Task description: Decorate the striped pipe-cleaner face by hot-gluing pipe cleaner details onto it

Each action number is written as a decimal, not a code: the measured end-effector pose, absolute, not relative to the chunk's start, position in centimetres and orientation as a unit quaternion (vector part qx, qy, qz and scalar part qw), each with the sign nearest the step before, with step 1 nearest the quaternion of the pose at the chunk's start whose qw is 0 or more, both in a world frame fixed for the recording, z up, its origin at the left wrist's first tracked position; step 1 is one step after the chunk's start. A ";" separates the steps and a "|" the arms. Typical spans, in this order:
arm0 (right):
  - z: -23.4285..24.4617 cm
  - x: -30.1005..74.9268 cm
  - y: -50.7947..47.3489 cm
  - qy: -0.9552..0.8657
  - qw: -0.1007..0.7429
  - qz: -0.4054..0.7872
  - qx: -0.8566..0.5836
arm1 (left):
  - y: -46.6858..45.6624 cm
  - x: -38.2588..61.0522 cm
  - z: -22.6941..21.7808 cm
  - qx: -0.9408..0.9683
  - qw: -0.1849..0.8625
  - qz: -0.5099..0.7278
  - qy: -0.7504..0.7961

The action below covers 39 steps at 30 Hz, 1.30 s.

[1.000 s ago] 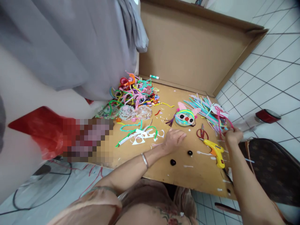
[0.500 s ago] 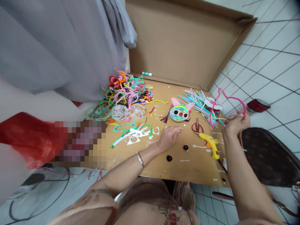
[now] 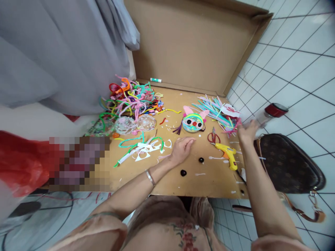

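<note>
My left hand (image 3: 182,150) rests on the cardboard tabletop (image 3: 167,181) with its fingers curled together; nothing shows in it. Just beyond it sits a round animal-face craft (image 3: 193,122) with pink ears, black eyes and a red nose. My right hand (image 3: 247,133) is at the table's right edge, slightly blurred, fingers stretched out. A bright pink pipe cleaner (image 3: 232,131) lies against the pile of pastel pipe cleaners (image 3: 213,111), close to that hand's thumb; whether they touch is unclear. Red-handled scissors (image 3: 214,136) and a yellow glue gun (image 3: 228,156) lie between my hands.
A tangled heap of coloured pipe cleaners (image 3: 131,99) stands at the back left, near clear plastic pieces (image 3: 125,124). White paper scraps (image 3: 148,150) lie left of my left hand. Two black beads (image 3: 183,173) are near the front. Beyond the right edge are a brown handbag (image 3: 290,164) and a red-topped bottle (image 3: 276,110).
My right hand has come down and left, and its fingers have loosened. The pink pipe cleaner, held up in a loop before, is now low by the pile. The whole view has shifted a little.
</note>
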State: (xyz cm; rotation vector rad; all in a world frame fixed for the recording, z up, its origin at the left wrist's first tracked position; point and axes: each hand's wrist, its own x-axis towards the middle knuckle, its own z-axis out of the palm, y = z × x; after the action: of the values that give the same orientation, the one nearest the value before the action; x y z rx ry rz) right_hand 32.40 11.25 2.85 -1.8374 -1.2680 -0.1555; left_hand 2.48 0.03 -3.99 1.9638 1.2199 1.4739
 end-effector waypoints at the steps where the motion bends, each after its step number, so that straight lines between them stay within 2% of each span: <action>1: 2.7 31.7 10.4 -0.489 0.443 -0.056 -0.749 | -0.1 2.5 -3.9 0.695 0.209 0.527 0.443; 7: 1.9 25.9 4.4 -0.521 0.575 -0.119 -0.620 | 1.5 1.7 -1.4 0.662 0.234 0.545 0.458; 11: 0.7 23.0 2.2 -0.513 0.612 -0.141 -0.585 | 8.3 -1.8 2.6 0.645 0.136 0.518 0.545; 13: -0.3 22.0 1.7 -0.523 0.617 -0.144 -0.570 | 12.7 -4.2 4.3 0.643 0.070 0.416 0.639; 14: -0.8 21.7 1.5 -0.529 0.615 -0.142 -0.568 | 14.7 -5.4 4.8 0.647 0.056 0.333 0.683; 16: -1.9 21.2 1.2 -0.546 0.592 -0.138 -0.576 | 17.8 -7.3 5.2 0.639 0.069 0.279 0.713; 19: -3.0 21.0 0.8 -0.590 0.557 -0.146 -0.566 | 20.6 -9.4 4.2 0.627 0.073 0.232 0.740; 22: -3.5 21.0 0.8 -0.626 0.539 -0.166 -0.539 | 21.9 -10.8 2.2 0.628 0.045 0.108 0.769; 24: -3.6 21.0 0.9 -0.628 0.530 -0.163 -0.545 | 22.4 -11.5 1.2 0.626 0.038 0.082 0.775; 29: -3.4 21.2 1.0 -0.618 0.534 -0.141 -0.559 | 22.4 -12.2 0.2 0.629 0.043 0.167 0.758; 34: -3.4 21.3 1.0 -0.614 0.542 -0.139 -0.557 | 21.4 -12.5 1.8 0.628 0.030 0.234 0.741; 37: -3.4 21.4 1.2 -0.607 0.552 -0.127 -0.557 | 21.3 -12.6 3.8 0.613 0.020 0.335 0.715; 39: -3.4 21.4 1.4 -0.598 0.559 -0.115 -0.562 | 21.3 -12.5 5.2 0.558 0.065 0.479 0.674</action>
State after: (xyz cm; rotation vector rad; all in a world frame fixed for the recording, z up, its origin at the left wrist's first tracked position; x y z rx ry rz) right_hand 21.44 1.45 -3.41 -1.3251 -1.4110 -0.2708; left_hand -12.51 21.33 5.17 1.6846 2.0350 1.4464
